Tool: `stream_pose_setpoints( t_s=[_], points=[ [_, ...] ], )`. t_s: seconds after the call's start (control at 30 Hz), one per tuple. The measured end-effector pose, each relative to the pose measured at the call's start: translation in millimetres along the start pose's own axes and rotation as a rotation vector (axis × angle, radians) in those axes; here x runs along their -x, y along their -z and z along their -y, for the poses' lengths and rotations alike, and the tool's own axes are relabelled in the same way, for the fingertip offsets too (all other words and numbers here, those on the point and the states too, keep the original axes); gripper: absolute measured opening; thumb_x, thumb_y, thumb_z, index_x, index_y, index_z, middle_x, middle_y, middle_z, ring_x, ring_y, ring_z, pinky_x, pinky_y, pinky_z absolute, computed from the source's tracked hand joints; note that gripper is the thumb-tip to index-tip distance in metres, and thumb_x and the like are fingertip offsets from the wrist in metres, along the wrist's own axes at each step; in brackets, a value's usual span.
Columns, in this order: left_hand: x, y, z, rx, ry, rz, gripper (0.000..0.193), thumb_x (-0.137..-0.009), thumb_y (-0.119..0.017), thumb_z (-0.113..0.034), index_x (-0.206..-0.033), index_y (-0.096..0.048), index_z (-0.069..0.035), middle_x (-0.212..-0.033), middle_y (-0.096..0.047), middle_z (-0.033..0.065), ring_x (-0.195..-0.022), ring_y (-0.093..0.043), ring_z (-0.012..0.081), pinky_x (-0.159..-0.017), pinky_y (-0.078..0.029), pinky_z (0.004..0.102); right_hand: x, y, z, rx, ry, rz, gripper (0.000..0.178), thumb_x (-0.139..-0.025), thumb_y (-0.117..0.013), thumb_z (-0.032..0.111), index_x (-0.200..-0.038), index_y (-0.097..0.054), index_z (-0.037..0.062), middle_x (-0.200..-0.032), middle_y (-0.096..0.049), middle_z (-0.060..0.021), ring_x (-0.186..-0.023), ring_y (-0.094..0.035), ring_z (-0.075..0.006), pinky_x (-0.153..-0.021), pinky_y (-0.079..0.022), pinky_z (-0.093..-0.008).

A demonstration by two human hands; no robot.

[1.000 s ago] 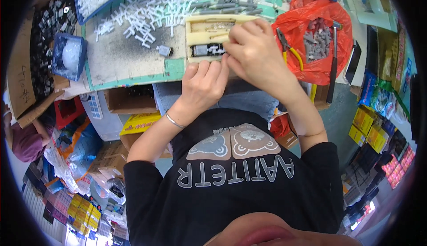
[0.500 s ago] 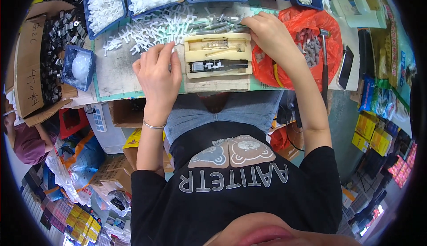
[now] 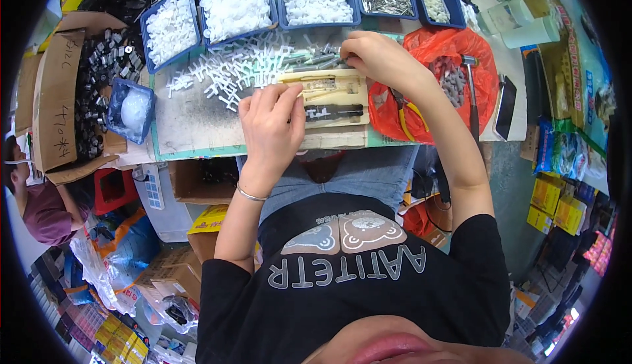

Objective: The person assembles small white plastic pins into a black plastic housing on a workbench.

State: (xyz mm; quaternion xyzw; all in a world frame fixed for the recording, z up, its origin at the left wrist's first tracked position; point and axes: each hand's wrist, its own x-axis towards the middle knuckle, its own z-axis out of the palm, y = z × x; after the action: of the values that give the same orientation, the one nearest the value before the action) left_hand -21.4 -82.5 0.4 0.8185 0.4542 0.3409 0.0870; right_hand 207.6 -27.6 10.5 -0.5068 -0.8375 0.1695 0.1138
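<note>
My left hand (image 3: 273, 119) is over the left end of a cream fixture block (image 3: 349, 100), thumb and fingers pinched together; what they hold is hidden. In the block's near slot lies a black elongated housing (image 3: 345, 111) with small white parts on it, partly covered by that hand. The far slot holds a pale, flat part (image 3: 322, 83). My right hand (image 3: 378, 57) reaches past the block's far right corner. Its closed fingertips touch the grey cylindrical pieces (image 3: 315, 61); any piece in them is hidden. White branched plastic pieces (image 3: 240, 67) lie heaped to the left.
Blue trays (image 3: 282, 18) of small white and metal parts line the back. At the right, a red plastic bag (image 3: 388, 127) holds grey pieces, with a hammer (image 3: 473, 94) and yellow-handled pliers (image 3: 417, 117). A carton (image 3: 58, 100) of dark parts stands left; another person (image 3: 49, 212) sits beyond.
My left hand has moved right, from beside the block to over its left end. My right hand remains by the grey pieces, its fingers slightly farther left. The whole view has shifted a little.
</note>
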Motion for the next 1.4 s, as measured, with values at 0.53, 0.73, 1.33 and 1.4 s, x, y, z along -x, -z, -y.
stream_pose_setpoints(
  t_s=[0.53, 0.73, 1.33, 1.4],
  points=[
    [-8, -17, -30, 0.665, 0.333, -0.054, 0.021, -0.080, -0.065, -0.007, -0.100, -0.064, 0.000, -0.095, -0.064, 0.0098, -0.087, -0.061, 0.0212, -0.076, -0.046, 0.0329, 29, 14, 26, -1.163, -0.426, -0.167, 0.020, -0.079, -0.070, 0.008, -0.094, -0.065, -0.0043, -0.082, -0.066, -0.0068, -0.071, -0.061, -0.0104, -0.063, -0.049, -0.0228],
    [-13, -18, -38, 1.238, 0.506, -0.051, 0.021, -0.085, -0.065, -0.007, -0.104, -0.065, 0.003, -0.095, -0.067, 0.0075, -0.085, -0.063, 0.0112, -0.076, -0.050, 0.0231, 51, 10, 66, -1.476, -0.412, -0.308, 0.018, -0.082, -0.068, 0.005, -0.096, -0.065, -0.0056, -0.085, -0.067, -0.0110, -0.074, -0.065, -0.0135, -0.068, -0.055, -0.0252],
    [-7, 4, -16, 1.474, 0.774, 0.364, 0.024, -0.087, -0.065, -0.018, -0.098, -0.067, 0.003, -0.081, -0.064, 0.0036, -0.072, -0.059, 0.0082, -0.066, -0.048, 0.0205, 62, 2, 82, -0.809, -0.146, -0.461, 0.033, -0.072, -0.075, 0.006, -0.103, -0.065, -0.0006, -0.097, -0.065, -0.0092, -0.084, -0.062, -0.0132, -0.072, -0.052, -0.0250],
    [-9, 9, -14, 1.472, 0.793, 0.410, 0.023, -0.087, -0.064, -0.018, -0.097, -0.067, 0.002, -0.080, -0.064, 0.0032, -0.072, -0.059, 0.0082, -0.066, -0.048, 0.0203, 60, 2, 75, -0.607, 0.083, -0.365, 0.042, -0.067, -0.077, 0.007, -0.107, -0.064, 0.0014, -0.097, -0.064, -0.0095, -0.081, -0.062, -0.0170, -0.072, -0.051, -0.0266]
  ],
)
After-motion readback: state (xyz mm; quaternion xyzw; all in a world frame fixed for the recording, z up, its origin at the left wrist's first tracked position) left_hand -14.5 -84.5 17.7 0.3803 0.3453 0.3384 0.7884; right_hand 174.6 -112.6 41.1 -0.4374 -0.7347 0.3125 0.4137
